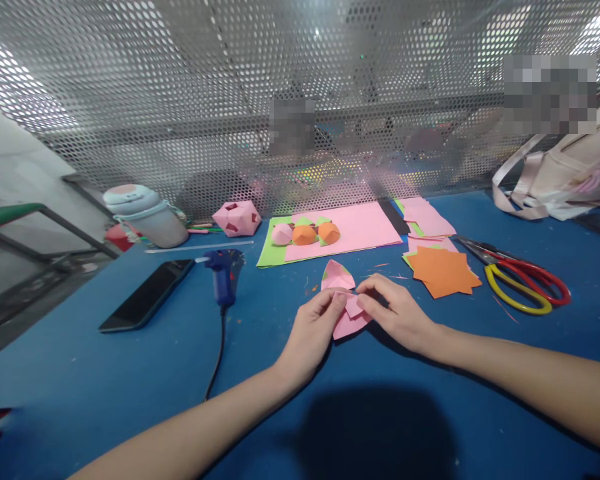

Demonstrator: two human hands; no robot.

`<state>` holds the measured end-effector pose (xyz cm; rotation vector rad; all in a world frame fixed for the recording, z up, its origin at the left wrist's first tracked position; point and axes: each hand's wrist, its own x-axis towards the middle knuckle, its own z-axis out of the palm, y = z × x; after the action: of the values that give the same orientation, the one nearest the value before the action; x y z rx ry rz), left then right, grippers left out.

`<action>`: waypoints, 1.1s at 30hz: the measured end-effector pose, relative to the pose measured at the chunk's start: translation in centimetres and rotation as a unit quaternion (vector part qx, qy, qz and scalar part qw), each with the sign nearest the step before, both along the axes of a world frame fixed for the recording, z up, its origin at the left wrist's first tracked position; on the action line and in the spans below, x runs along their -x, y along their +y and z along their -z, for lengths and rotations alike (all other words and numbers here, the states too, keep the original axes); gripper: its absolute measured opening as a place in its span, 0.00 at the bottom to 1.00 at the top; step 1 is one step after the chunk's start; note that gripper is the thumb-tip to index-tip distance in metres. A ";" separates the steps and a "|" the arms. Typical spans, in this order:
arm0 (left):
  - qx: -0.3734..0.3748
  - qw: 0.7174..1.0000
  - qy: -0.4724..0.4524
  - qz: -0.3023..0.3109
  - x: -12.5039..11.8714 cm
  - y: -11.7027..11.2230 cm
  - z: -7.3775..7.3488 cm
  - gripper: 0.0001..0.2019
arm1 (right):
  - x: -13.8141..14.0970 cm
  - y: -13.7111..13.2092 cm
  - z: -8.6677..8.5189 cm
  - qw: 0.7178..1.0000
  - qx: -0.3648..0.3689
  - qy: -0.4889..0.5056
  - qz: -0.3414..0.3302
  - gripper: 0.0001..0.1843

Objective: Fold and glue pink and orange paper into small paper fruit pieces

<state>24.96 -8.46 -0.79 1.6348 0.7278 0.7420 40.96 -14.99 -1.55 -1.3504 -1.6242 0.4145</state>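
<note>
Low over the middle of the blue table, a folded piece of pink paper is pinched between both hands. My left hand grips its left side with thumb and fingers, and my right hand holds its right side the same way. Just beyond them stands a cupped pink paper piece with a green edge; whether it is joined to the held paper I cannot tell. Farther back, small orange and pink folded pieces sit in a row on pink and green sheets.
To the left are a blue glue gun with its cord, a black phone, a pink paper ball and a lidded cup. Orange paper squares and scissors lie right. A perforated metal screen borders the back; a bag rests there.
</note>
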 end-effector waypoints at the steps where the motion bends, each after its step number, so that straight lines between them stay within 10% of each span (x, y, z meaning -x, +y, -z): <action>1: -0.004 1.000 0.002 0.001 0.0 0.0 0.0 0.11 | 0.0 0.1 0.1 1.000 0.011 0.001 -0.002 0.04; 33: -0.004 1.000 -0.013 0.011 -0.1 0.0 0.4 0.11 | 0.3 0.1 0.7 1.000 -0.004 -0.013 -0.005 0.06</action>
<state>25.09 -8.44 -1.24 1.6340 0.6884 0.7512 40.65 -14.92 -2.28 -1.3458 -1.6531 0.3974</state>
